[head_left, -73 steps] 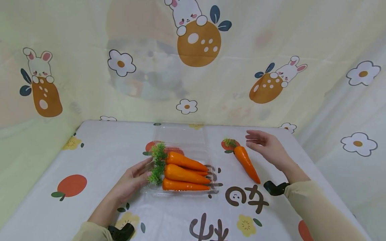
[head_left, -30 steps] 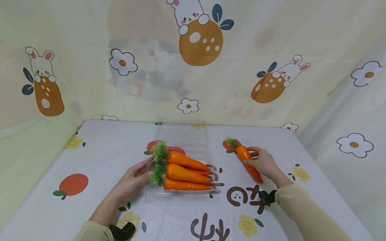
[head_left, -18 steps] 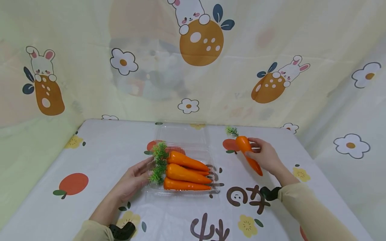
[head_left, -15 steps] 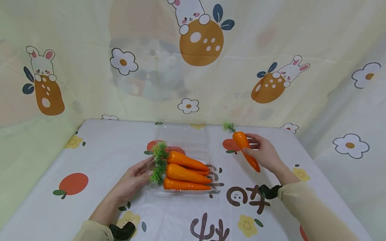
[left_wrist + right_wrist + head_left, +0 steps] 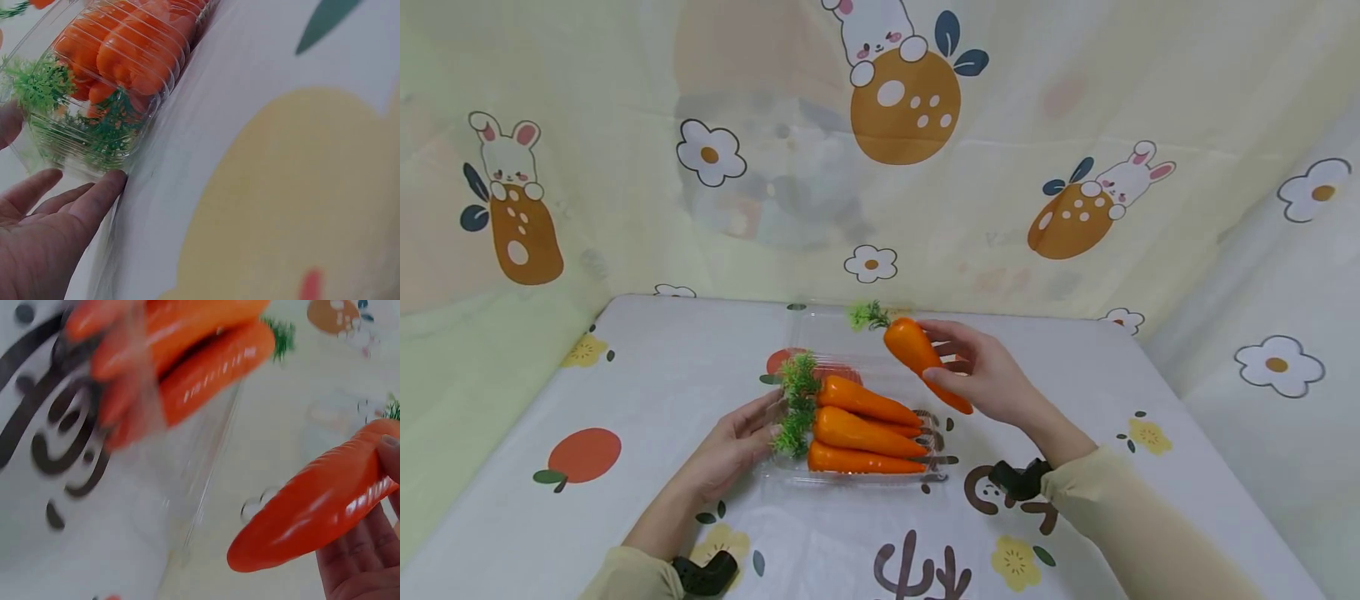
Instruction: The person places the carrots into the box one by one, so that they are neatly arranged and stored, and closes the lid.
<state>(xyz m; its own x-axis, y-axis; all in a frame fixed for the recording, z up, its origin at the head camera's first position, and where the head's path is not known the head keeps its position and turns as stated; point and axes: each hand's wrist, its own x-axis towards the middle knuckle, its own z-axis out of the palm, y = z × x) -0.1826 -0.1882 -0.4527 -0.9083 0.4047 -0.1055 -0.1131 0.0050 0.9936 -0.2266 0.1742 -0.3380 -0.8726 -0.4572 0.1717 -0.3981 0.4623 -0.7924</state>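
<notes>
Carrot (image 5: pixel 912 346), gripped by right hand (image 5: pixel 988 377), has been brought to centre, leaves (image 5: pixel 868 315) whole only in head view; left hand (image 5: pixel 728 454) relaxed.

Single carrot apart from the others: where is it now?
In the head view, the single carrot is right of centre, held in the right hand, up and right of the carrots in the clear box.

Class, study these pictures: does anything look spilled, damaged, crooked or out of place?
No, nothing stands out. The packed carrots lie side by side in the clear box, leaves at one end, with no visible damage. The right hand simply holds another carrot.
</notes>
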